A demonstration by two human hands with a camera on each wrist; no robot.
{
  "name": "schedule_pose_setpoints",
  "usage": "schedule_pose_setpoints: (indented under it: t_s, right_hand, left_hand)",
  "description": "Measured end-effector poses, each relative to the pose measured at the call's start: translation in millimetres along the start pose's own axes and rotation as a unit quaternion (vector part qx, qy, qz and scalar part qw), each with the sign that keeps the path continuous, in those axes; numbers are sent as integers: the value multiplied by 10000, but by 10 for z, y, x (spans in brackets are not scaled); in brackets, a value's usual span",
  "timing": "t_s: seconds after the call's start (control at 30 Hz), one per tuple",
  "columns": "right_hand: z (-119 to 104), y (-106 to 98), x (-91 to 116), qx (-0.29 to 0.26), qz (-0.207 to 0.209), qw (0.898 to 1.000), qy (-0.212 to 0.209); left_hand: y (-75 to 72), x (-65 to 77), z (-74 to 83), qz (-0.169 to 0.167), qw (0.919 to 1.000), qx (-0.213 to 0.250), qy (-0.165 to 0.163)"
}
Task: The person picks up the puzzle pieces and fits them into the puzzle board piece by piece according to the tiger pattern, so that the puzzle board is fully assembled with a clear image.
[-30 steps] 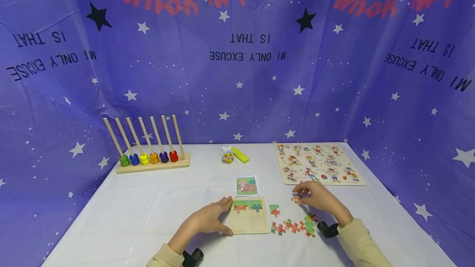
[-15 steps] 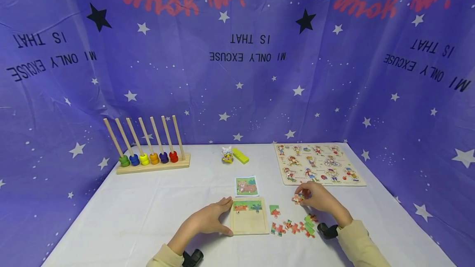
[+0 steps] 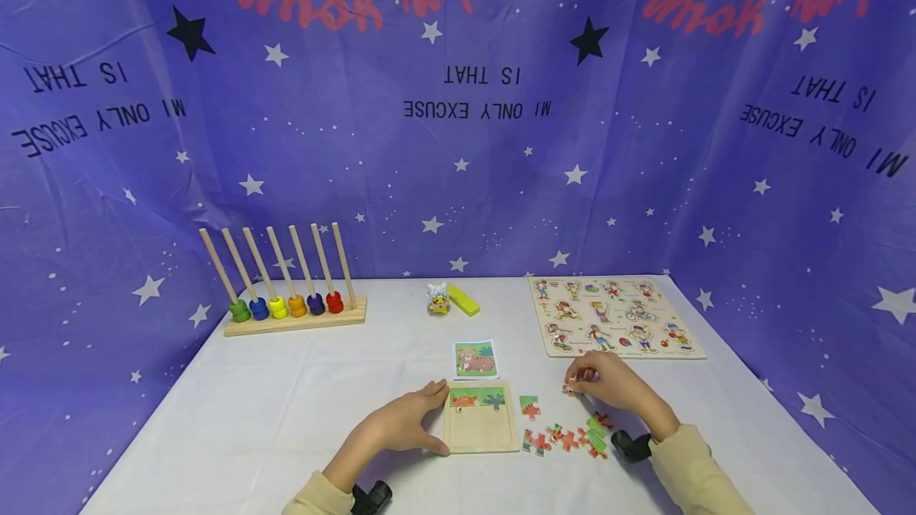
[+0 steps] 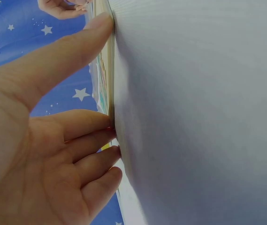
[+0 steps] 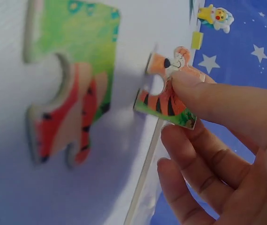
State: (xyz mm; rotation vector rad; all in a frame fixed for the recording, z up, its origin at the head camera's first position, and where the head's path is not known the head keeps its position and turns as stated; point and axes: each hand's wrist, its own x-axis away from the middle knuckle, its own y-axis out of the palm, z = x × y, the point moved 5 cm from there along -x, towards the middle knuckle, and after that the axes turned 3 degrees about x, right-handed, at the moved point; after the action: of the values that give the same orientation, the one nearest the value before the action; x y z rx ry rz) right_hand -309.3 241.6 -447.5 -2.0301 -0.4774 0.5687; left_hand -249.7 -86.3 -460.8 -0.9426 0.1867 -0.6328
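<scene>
My left hand (image 3: 408, 424) rests against the left side of a shallow wooden puzzle tray (image 3: 483, 431). In the left wrist view, its thumb and fingertips touch the tray's edge. Jigsaw pieces (image 3: 467, 397) of green, orange and blue fill the tray's top strip; bare wood shows below. Right of the tray, my right hand (image 3: 611, 380) pinches a tiger-striped puzzle piece (image 5: 159, 103) between thumb and fingers, picture side showing in the right wrist view. One loose piece (image 3: 529, 405) lies beside the tray, and several others (image 3: 568, 440) are scattered nearer the front.
A picture card (image 3: 475, 359) of a tiger lies just behind the tray. Farther back are a small figurine (image 3: 438, 299) and a yellow block (image 3: 464, 300). A wooden bead rack (image 3: 296, 324) stands at the back left, a peg-puzzle board (image 3: 615, 316) at the back right.
My right hand has turned the pinched puzzle piece slightly in its fingers, staying in about the same spot. The left hand and the tray have not moved.
</scene>
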Motion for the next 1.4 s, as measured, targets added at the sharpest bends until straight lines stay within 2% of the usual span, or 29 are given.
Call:
schedule_pose_setpoints:
  t_s: [0.23,0.5,0.8,1.2,1.4]
  right_hand:
    - [-51,-5,-24,-138,-72,9999,-37]
    - [-195,42,-74,-230,43,9990,-388]
    - [-331,161,-163,-597,13,9979,-258]
    - [-515,283,-262,-596,-45,9973,-437]
    - [-589,365,-330,-804,-159,9956,-449]
  left_hand:
    - [7,0,-8,-7,10000,-3,6]
    - [9,-2,-19,9,10000,-54,29]
    - [14,0,-23,6,10000,-8,33]
    - [10,-3,-26,1,10000,-43,24]
    - [13,-9,-31,-5,10000,-31,32]
